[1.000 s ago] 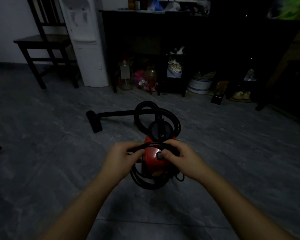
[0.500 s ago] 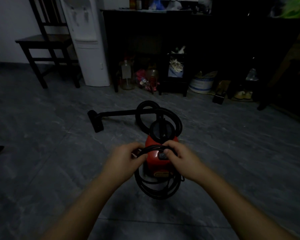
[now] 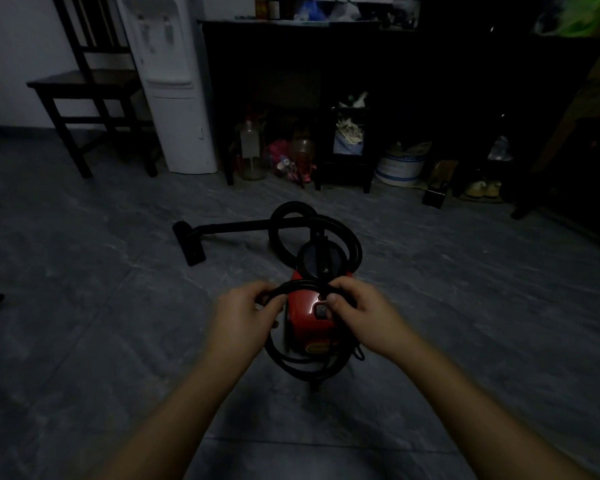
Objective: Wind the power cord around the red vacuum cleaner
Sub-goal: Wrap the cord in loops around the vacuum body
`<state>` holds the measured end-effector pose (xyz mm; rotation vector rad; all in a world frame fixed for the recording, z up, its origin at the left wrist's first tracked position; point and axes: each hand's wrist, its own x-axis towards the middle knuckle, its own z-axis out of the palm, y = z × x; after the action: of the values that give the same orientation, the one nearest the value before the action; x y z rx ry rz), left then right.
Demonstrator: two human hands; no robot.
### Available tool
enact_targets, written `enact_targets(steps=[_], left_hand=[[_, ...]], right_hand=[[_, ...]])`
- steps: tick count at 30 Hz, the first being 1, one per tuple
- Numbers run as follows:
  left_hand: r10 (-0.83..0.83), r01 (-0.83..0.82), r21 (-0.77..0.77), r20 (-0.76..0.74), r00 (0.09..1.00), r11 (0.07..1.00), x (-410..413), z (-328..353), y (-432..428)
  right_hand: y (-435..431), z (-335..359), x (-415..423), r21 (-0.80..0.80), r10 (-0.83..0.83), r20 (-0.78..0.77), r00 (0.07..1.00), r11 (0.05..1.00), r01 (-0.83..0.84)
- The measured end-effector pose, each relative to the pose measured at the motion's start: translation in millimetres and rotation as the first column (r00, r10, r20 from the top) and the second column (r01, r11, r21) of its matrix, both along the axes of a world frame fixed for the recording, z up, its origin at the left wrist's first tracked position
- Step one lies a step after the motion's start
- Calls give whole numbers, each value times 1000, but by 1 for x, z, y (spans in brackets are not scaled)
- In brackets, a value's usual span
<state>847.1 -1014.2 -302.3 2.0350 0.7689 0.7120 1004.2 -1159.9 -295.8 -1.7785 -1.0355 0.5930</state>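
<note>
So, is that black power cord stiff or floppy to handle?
Probably floppy: the power cord sags in loose loops below the left hand and right hand. Likely springy too: loops stand off the red vacuum cleaner, possibly uncoiling if released.

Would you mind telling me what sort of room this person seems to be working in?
Probably a dim room in a home: a white water dispenser beside a wooden chair, and shoes under a dark cabinet.

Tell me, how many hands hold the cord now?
2. The left hand grips the cord just left of the vacuum. The right hand grips it over the vacuum's top. No other hand is in view.
</note>
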Motion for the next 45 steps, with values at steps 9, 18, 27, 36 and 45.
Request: enact_targets(steps=[9, 18, 27, 36, 45], left_hand=[[-5, 15, 99, -99, 995, 995, -4, -1, 5], [42, -27, 470, -22, 999, 882, -1, 10, -8], [-57, 57, 404, -14, 998, 913, -2, 14, -20], [-265, 290, 332, -119, 957, 897, -2, 23, -13], [-183, 154, 238, 104, 978, 959, 0, 19, -10]], right_hand=[[-3, 7, -7, 10, 23, -122, 992, 1000, -22], [1, 3, -10, 57, -124, -206, 971, 989, 139], [-1, 5, -8, 77, -68, -150, 986, 994, 80], [-10, 16, -7, 51, 114, 35, 993, 992, -115], [-10, 14, 5, 100, 47, -65, 997, 994, -40]])
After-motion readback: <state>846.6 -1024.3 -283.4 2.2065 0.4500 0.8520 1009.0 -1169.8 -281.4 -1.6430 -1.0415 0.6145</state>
